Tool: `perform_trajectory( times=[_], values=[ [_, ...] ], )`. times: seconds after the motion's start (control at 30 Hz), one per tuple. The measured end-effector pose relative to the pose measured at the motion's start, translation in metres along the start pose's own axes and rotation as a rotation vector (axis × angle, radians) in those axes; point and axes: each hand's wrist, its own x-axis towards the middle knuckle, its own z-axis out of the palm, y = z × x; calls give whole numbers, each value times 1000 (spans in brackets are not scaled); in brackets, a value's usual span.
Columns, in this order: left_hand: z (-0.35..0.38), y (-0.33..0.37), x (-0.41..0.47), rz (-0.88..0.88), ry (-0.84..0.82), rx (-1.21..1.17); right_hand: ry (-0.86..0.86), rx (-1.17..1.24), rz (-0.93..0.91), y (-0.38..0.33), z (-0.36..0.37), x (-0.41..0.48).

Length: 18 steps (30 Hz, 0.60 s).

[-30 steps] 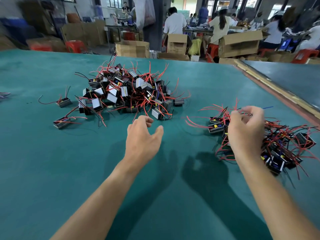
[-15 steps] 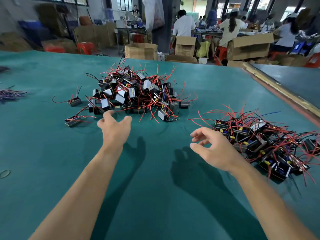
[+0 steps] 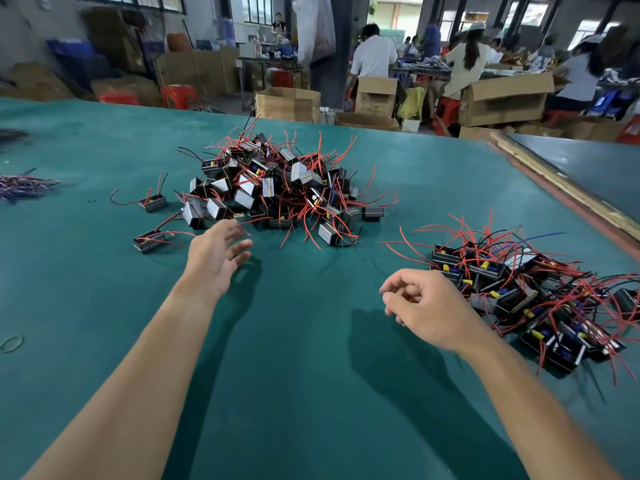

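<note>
Reaching forward with the left grip (image 3: 216,254), spread wide, palm turned inward, nothing held. Fingertips (image 3: 237,225) right at the near edge of the big pile of black modules (image 3: 277,188), red wires poking out of it everywhere; hard to tell whether touching a wire or just short of it. Lying just left of that grip: one loose module (image 3: 150,240), red leads trailing. Farther back and left, a second stray module (image 3: 154,202), apart from the heap.

Over on the other side, hovering above the green desk (image 3: 311,393) with the right grip (image 3: 426,303), fingers loosely curled, thumb near the forefinger, empty. Sitting just beside it, to its right: the second pile (image 3: 519,289), modules with yellow and blue parts showing, red and black wires fanning out, one blue wire sticking out at the back. Well apart, those two piles, bare green between.

Out at the far left edge, a bundle of purplish wires (image 3: 24,185); nearer, a rubber band (image 3: 12,342) flat on the desk. Running along the right edge, a wooden strip (image 3: 561,188). Beyond the desk, cardboard boxes (image 3: 287,103), red stools (image 3: 180,95), people (image 3: 374,57) at work with backs turned.
</note>
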Motion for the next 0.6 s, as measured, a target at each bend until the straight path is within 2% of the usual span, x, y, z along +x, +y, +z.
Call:
perform_trajectory(
  times=[0.07, 0.17, 0.23, 0.3, 0.37, 0.6],
  values=[
    [7, -4, -4, 8, -7, 104, 1, -6, -3, -2, 0, 0],
    [21, -11, -13, 28, -102, 270, -3, -16, 1, -3, 0, -1],
    [23, -13, -13, 101, -33, 379, -3, -20, 6, -4, -1, -2],
    [17, -12, -8, 156, 122, 463, 6, -16, 10, -5, -2, -3],
    [7, -8, -2, 124, 170, 382, 7, -16, 11, -7, -2, -4],
    [-4, 0, 7, -20, -173, -104, -12, -24, 12, -12, -1, -6]
  ],
)
